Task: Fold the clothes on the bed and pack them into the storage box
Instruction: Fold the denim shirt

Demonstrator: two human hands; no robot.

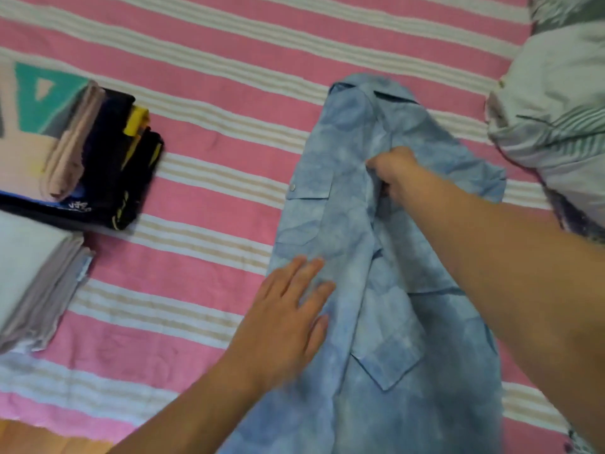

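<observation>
Folded clothes (82, 152) are sitting in stacks at the bed's (209, 198) left edge, a pale folded pile (36, 276) lying nearest. The left hand (288, 319) is pressing flat, fingers straight, on the blue shirt (386, 322) lying mid-bed. The right hand (393, 175) is pinching the shirt's front, fingers curled. A bunched pale quilt (553, 126) is sitting at right.
</observation>
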